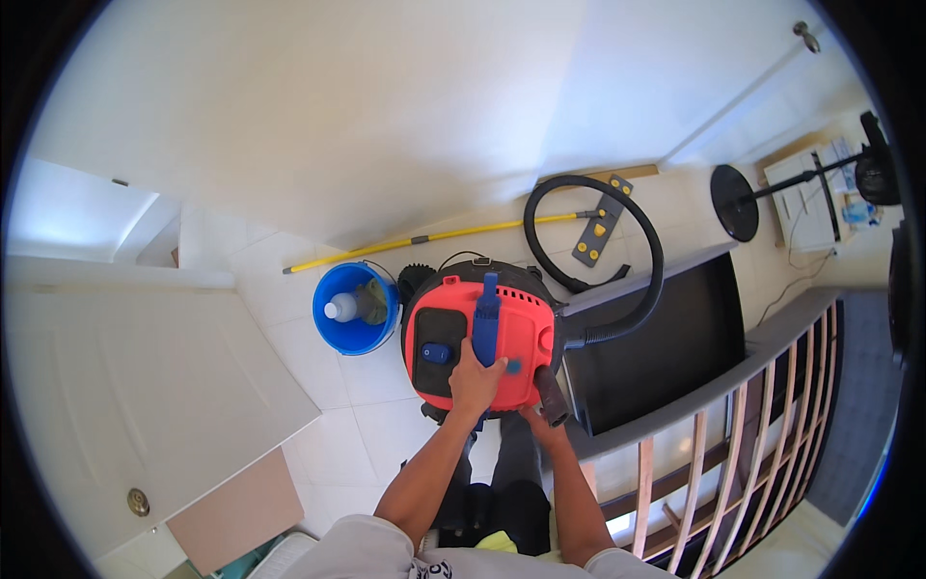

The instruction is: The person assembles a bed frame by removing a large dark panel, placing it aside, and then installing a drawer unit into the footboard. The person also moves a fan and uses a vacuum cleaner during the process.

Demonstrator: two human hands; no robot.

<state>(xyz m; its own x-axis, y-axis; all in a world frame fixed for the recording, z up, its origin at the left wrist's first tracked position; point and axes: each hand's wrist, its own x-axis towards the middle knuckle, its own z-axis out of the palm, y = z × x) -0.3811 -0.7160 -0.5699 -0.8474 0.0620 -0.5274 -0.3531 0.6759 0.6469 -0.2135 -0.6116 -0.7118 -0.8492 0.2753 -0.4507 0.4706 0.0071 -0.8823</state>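
**Both hands on the red canister vacuum**

Directly below: left hand closed round the blue carry handle atop the red vacuum cleaner, which stands on the white tiled floor. Right hand at the vacuum's near edge, by a dark hose end; grip unclear. Black hose loops beyond. Blue bucket just left, holding a white bottle. Yellow pole behind.

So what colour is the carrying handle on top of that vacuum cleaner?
Blue: the handle sits on the red vacuum cleaner, seen best in the head view.
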